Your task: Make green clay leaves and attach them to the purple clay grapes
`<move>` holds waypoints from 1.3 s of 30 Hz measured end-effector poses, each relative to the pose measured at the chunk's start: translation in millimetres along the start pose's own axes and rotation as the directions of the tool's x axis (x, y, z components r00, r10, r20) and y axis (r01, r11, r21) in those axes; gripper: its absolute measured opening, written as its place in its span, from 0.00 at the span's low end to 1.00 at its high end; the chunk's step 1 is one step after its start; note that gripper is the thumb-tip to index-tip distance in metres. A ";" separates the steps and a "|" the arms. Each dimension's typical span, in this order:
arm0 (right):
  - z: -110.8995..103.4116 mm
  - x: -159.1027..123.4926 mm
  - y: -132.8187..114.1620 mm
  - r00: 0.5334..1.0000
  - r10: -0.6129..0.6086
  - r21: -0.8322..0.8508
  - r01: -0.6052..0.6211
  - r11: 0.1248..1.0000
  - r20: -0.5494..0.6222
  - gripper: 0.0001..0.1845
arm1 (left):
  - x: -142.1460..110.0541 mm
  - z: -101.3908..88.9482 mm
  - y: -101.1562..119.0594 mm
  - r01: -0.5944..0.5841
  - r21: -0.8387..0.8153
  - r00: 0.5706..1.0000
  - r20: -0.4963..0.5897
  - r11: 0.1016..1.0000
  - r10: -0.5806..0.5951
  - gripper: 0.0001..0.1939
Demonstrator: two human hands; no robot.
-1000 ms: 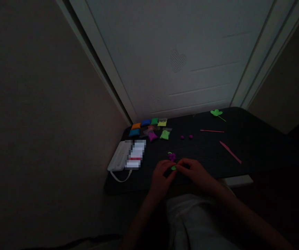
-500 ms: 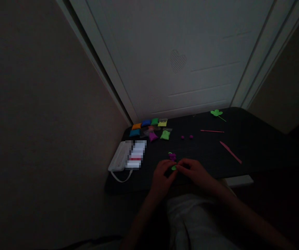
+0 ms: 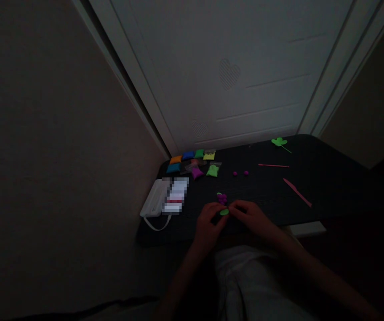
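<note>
With your left hand (image 3: 208,225), you pinch a green clay piece (image 3: 224,212) just this side of the purple clay grapes (image 3: 222,199); I can't tell your right hand's (image 3: 252,217) grip.

a right hand (image 3: 252,216) draws its fingertips slightly aside, baring more of the green oval piece (image 3: 224,212) pinched in the left hand (image 3: 208,225) than a second ago. the head camera has tipped, lifting the dark table (image 3: 262,191) slightly in view.
</note>
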State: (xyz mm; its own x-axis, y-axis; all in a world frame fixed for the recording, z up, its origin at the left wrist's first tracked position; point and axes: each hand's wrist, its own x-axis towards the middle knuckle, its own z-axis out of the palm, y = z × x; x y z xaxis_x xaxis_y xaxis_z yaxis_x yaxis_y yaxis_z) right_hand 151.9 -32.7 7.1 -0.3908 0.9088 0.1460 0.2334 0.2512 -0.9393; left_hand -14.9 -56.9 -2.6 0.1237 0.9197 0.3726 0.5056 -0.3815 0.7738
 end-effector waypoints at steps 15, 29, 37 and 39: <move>6.1 0.6 6.1 0.988 -0.139 -0.222 0.121 0.968 -0.066 0.08 | 1.0 -0.8 2.5 0.193 -0.082 0.981 -0.019 0.978 -0.195 0.10; 7.7 -0.3 9.1 0.984 -0.161 -0.247 0.137 0.959 -0.079 0.08 | -2.4 -2.0 -2.1 0.176 -0.089 0.984 0.026 0.980 -0.175 0.11; 6.1 -0.6 6.5 0.983 -0.160 -0.234 0.136 0.963 -0.085 0.07 | 0.7 0.0 -0.3 0.192 -0.023 0.981 0.024 0.981 -0.192 0.12; 6.2 -0.5 6.9 0.982 -0.169 -0.241 0.145 0.959 -0.080 0.08 | 1.4 0.5 -0.6 0.194 0.002 0.981 0.017 0.981 -0.194 0.11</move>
State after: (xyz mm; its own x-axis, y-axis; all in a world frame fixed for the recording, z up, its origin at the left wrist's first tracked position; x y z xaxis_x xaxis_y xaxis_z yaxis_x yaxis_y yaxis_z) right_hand 148.1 -33.4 -1.4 -0.3521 0.8770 0.3270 0.3820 0.4536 -0.8052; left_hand -14.6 -55.4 -2.8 0.0381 0.9777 0.2066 0.5220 -0.1957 0.8302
